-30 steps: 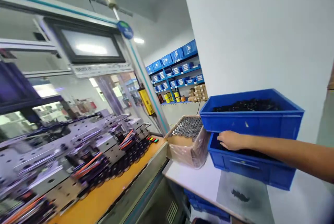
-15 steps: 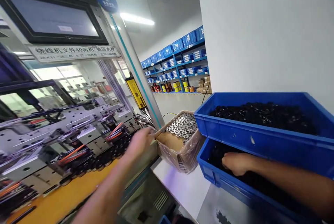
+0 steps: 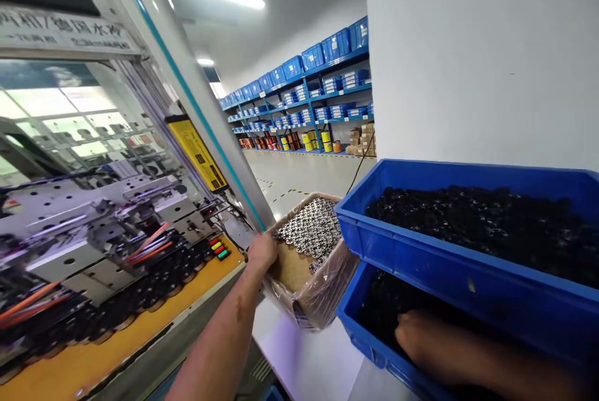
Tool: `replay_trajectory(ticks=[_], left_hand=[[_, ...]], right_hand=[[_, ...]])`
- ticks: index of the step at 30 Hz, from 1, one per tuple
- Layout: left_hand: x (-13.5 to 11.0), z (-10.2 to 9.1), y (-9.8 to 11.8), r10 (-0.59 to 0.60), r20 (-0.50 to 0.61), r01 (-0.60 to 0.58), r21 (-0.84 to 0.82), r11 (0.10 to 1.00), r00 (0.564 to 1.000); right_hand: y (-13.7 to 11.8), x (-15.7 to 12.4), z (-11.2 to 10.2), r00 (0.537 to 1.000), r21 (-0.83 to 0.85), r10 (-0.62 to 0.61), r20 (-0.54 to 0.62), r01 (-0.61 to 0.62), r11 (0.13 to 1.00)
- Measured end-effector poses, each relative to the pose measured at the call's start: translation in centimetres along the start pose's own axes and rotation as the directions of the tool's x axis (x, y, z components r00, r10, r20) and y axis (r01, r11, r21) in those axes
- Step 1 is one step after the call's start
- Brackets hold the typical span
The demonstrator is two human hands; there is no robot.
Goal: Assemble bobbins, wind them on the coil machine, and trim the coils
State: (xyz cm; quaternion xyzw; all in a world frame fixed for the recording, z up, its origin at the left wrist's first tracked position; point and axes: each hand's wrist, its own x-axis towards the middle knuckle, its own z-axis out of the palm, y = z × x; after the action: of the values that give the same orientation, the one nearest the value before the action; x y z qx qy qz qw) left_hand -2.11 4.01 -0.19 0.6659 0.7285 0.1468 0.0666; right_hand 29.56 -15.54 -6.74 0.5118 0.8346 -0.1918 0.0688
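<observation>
My left hand point(image 3: 262, 251) is closed at the left rim of a plastic-lined cardboard box point(image 3: 292, 270); its fingertips are hidden there. Rows of shiny metal ring-shaped parts point(image 3: 311, 226) lie in that box, with bare cardboard showing at the near end. My right hand point(image 3: 416, 335) is inside the lower blue bin point(image 3: 369, 342), among small black parts point(image 3: 386, 298). Its fingers look curled, but what they hold, if anything, is lost in the shadow.
An upper blue bin point(image 3: 421, 251) full of black parts sits over the lower one, above my right forearm. To the left stands a machine point(image 3: 93, 239) with a yellow-orange ledge point(image 3: 154, 320) and a pale post point(image 3: 219, 120). A white wall point(image 3: 482, 58) rises behind the bins.
My left hand has come up to the box's left rim. My right hand stays in the lower bin, slightly lower in the picture. The view has swung to the right.
</observation>
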Motion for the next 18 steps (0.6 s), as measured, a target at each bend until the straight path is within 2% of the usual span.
replay_trajectory(ticks=[2, 4, 7, 10, 12, 14, 16, 18], left_hand=[[-1.3, 0.0, 0.5, 0.033, -0.013, -0.034, -0.089, 0.995, 0.999], [-4.1, 0.0, 1.0, 0.092, -0.045, -0.1, -0.203, 0.974, 0.995], [-11.2, 0.0, 0.6, 0.178, -0.12, -0.212, -0.401, 0.891, 0.977], [-19.9, 0.6, -1.8, 0.186, -0.188, -0.261, -0.568, 0.781, 0.964], [-25.3, 0.9, -4.3, 0.13, -0.201, -0.232, -0.66, 0.715, 0.971], [-29.4, 1.1, -6.6, -0.003, -0.193, -0.155, -0.797, 0.584, 0.981], [-32.1, 0.9, -8.1, -0.139, -0.191, -0.109, -0.884, 0.454, 0.972], [-33.4, 0.5, -8.8, -0.196, -0.187, -0.1, -0.918, 0.383, 0.963]], right_hand=[[-0.2, -0.4, -0.5, 1.0, 0.012, 0.0, 0.01, 0.0, 1.0], [-0.6, -0.6, -1.2, 1.0, 0.057, 0.009, 0.011, -0.009, 0.998], [-1.3, -0.4, -1.8, 1.0, 0.135, 0.025, 0.018, -0.027, 0.99], [-1.4, 0.0, -1.8, 1.0, 0.197, -0.019, -0.002, 0.019, 0.98], [-1.2, 0.3, -1.5, 0.996, 0.209, -0.062, -0.066, 0.074, 0.975], [-0.9, 0.5, -1.2, 0.987, 0.172, -0.08, -0.138, 0.103, 0.98], [-0.9, 0.6, -1.5, 0.976, 0.124, -0.076, -0.205, 0.103, 0.987], [-1.4, 0.7, -2.7, 0.954, 0.089, -0.086, -0.286, 0.116, 0.989]])
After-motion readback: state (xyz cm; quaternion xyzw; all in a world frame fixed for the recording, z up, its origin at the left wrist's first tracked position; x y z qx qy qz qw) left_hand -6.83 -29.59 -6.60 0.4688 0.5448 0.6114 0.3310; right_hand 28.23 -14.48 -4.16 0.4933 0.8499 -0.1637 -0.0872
